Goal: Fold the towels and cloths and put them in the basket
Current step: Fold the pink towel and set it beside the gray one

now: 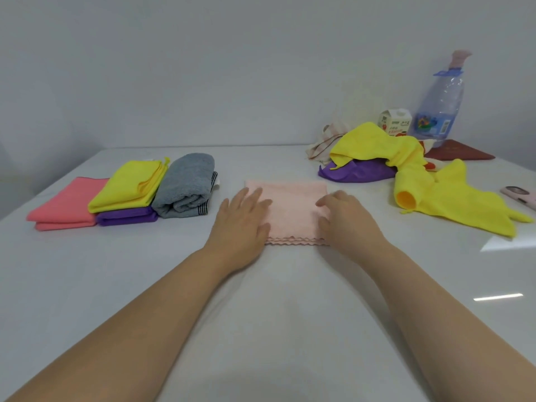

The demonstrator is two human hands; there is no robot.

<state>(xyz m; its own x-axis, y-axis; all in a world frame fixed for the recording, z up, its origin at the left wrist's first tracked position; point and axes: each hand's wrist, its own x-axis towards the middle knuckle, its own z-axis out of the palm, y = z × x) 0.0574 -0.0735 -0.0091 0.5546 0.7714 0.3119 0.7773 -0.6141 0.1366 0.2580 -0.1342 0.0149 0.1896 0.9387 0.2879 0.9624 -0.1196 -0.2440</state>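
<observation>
White table [275, 300], seen from above. Pale pink cloth [293, 210] lies folded into a rectangle at the table's middle, its scalloped edges stacked on the near side.

Left hand [242, 219]: flat on the cloth's left edge, fingers straight and slightly spread, palm down, partly on the table.

Right hand [345, 219]: on the cloth's right edge, fingers arched, tips pressing on the top layer. Motion blur here; no pinch visible.

Left of the hands, a row of folded pieces: coral cloth [66, 208] furthest left; folded yellow cloth [127, 184] stacked on a folded purple cloth [127, 217]; grey towel [185, 187] with dark stripes at its end, just beside them.

Far right, an unfolded heap: crumpled yellow cloth [374, 146] draped over a loose purple cloth [356, 171], a striped cloth [324, 143] behind. A second loose yellow cloth [464, 201] is spread nearer, to the right.

Behind the heap: small carton [396, 121], clear plastic bottle [438, 108], dark red booklet [458, 153]. A phone [522, 195] lies at the right edge.
</observation>
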